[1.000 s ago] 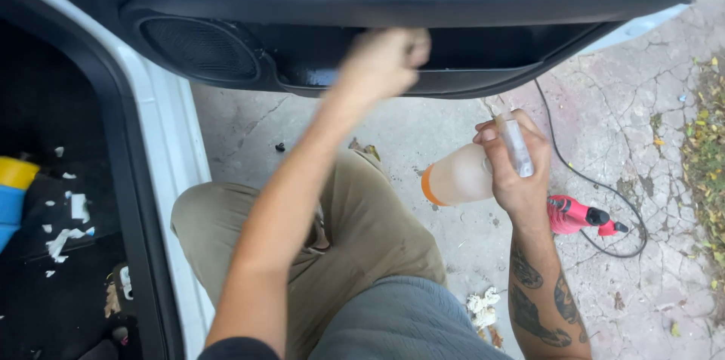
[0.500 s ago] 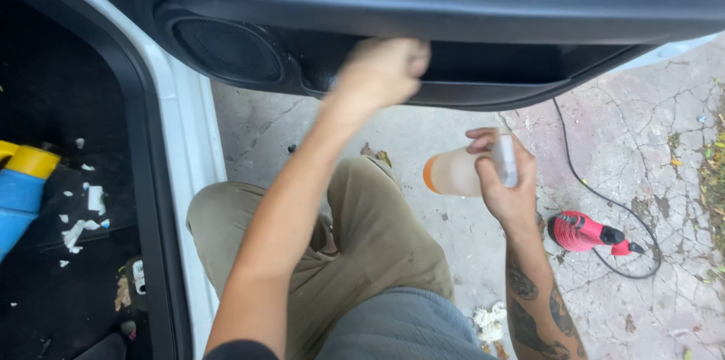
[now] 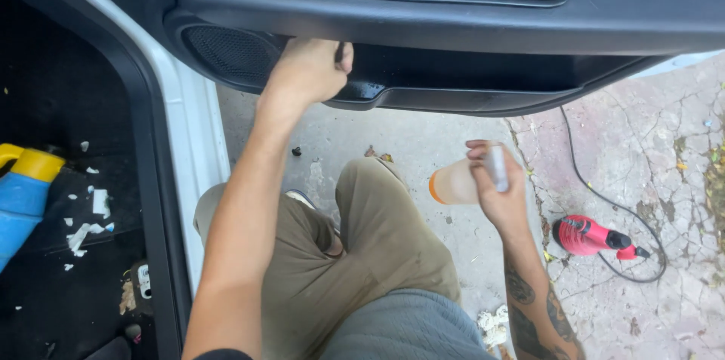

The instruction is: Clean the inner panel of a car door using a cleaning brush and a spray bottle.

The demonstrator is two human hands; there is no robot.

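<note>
Left hand now grips the door pocket; spray bottle lower.

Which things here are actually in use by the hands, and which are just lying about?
In use:
- left hand, closed at the door pocket of the open car door panel
- right hand, holding a pale spray bottle

Lying about:
- red tool with black cord on the pavement
- blue and yellow container and white scraps on the car floor
</note>
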